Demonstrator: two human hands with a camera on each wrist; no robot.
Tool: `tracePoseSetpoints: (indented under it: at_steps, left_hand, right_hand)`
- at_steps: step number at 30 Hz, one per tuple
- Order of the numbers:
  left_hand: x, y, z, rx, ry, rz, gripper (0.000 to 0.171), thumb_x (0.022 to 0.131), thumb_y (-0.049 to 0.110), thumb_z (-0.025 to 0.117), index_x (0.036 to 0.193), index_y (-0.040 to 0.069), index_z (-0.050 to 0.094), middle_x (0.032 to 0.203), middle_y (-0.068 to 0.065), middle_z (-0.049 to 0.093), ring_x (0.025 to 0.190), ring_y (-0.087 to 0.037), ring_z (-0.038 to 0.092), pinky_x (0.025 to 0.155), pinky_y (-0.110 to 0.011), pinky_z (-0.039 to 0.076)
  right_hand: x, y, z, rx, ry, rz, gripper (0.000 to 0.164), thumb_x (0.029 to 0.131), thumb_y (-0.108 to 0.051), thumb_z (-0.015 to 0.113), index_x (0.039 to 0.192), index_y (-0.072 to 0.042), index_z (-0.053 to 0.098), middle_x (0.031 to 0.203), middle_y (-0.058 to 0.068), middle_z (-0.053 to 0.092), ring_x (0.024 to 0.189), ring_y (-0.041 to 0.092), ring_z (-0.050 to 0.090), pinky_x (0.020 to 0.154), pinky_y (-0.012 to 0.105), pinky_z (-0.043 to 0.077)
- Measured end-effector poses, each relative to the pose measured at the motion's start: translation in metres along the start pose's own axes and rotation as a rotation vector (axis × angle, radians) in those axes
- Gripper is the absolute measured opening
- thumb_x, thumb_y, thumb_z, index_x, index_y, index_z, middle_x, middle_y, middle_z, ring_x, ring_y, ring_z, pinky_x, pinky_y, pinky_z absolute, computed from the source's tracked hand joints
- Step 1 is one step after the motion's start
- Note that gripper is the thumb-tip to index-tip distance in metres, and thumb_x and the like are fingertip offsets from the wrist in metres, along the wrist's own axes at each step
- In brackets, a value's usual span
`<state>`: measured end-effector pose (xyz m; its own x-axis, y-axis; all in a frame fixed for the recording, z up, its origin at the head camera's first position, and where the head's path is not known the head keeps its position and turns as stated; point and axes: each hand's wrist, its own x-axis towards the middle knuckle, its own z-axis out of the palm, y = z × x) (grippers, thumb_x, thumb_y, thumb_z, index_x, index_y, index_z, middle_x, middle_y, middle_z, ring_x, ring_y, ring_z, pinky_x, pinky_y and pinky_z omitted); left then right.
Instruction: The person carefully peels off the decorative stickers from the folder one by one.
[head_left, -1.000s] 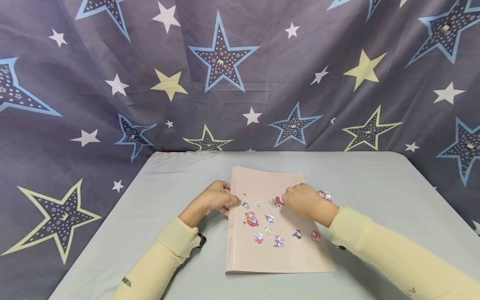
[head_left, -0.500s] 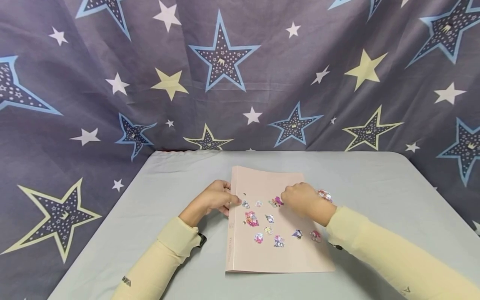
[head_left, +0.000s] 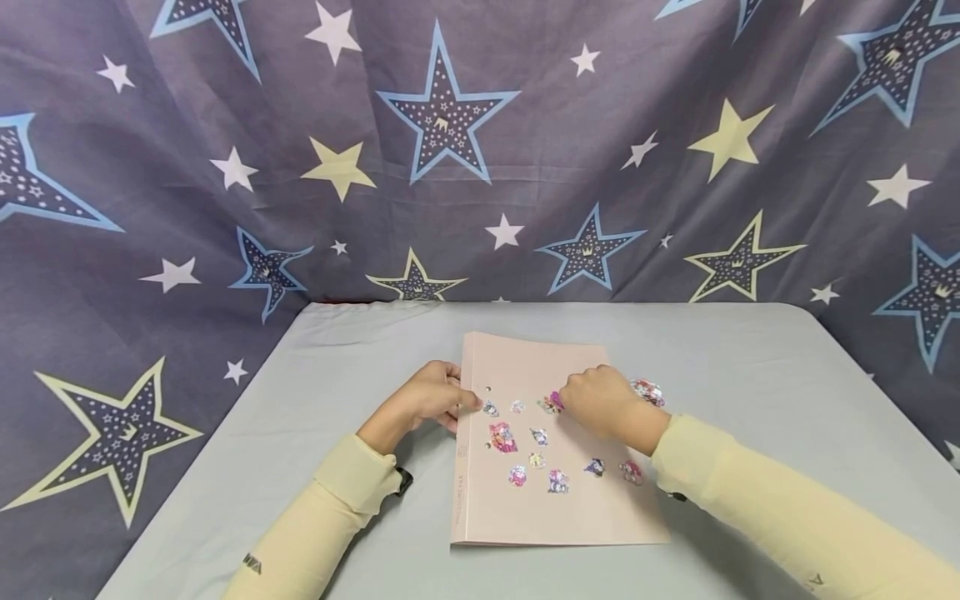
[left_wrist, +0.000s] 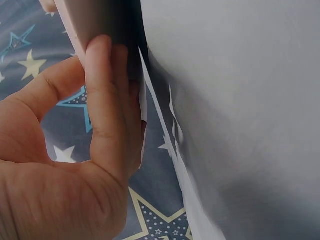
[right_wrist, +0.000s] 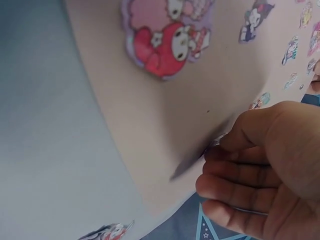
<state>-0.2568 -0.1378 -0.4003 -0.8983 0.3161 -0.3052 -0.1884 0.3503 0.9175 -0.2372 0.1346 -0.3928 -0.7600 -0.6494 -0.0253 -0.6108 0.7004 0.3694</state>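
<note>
A pale pink file folder (head_left: 555, 521) lies on the table with its spine to the left. Shiny cartoon stickers are scattered over its cover, among them a red-and-pink one (head_left: 503, 437). My left hand (head_left: 429, 395) grips the folder's spine edge, thumb on the cover; in the left wrist view its fingers (left_wrist: 105, 110) lie along the spine. Above the upper right of the cover, my right hand (head_left: 609, 408) pinches a small sticker (right_wrist: 214, 143) between thumb and finger. That sticker appears nearly edge-on in the right wrist view, and its picture is mostly hidden.
A small pile of stickers (head_left: 648, 391) sits on the grey cloth-covered table (head_left: 750, 367), right of the folder, partly behind the right hand. A dark curtain (head_left: 495, 200) with stars hangs behind the table.
My right hand has shifted very slightly left with the pinched sticker. The left hand and the folder look the same.
</note>
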Motion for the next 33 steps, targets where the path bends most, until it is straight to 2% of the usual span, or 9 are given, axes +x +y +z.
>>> tracePoseSetpoints:
  at_steps: [6,18,28,33]
  left_hand:
    - [-0.0005,0.0001,-0.0009,0.010,-0.003,0.007,0.036,0.077,0.005,0.073,0.106,-0.005,0.053,0.084,-0.015,0.070,0.064,-0.025,0.068,0.054,-0.039,0.060]
    - [-0.0010,0.0008,-0.0011,0.011,-0.008,0.006,0.036,0.077,0.005,0.073,0.107,-0.005,0.054,0.085,-0.016,0.070,0.064,-0.025,0.068,0.054,-0.038,0.060]
    - [-0.0020,0.0018,-0.0018,0.012,-0.004,0.007,0.037,0.078,0.005,0.073,0.107,-0.006,0.053,0.084,-0.015,0.070,0.063,-0.024,0.068,0.054,-0.038,0.060]
    - [-0.0019,0.0018,-0.0015,0.009,-0.007,0.002,0.036,0.078,0.005,0.073,0.106,-0.005,0.053,0.084,-0.016,0.070,0.064,-0.025,0.068,0.055,-0.039,0.060]
  right_hand:
    - [-0.0002,0.0026,0.0017,0.011,0.019,0.007,0.022,0.091,-0.028,0.063,0.078,-0.010,0.065,0.072,0.003,0.061,0.061,0.020,0.058,0.057,0.034,0.054]
    - [-0.0026,0.0081,0.0030,0.050,0.075,-0.029,0.022,0.091,-0.025,0.059,0.078,-0.008,0.061,0.070,0.004,0.058,0.061,0.020,0.056,0.057,0.035,0.055]
    - [-0.0050,0.0029,0.0029,-0.056,0.061,-0.052,0.006,0.088,-0.012,0.063,0.083,-0.007,0.065,0.070,0.003,0.057,0.060,0.018,0.054,0.056,0.030,0.053]
    - [-0.0036,0.0034,0.0042,-0.078,0.097,-0.065,0.016,0.090,-0.019,0.062,0.080,-0.007,0.065,0.067,0.003,0.055,0.058,0.018,0.053,0.053,0.030,0.052]
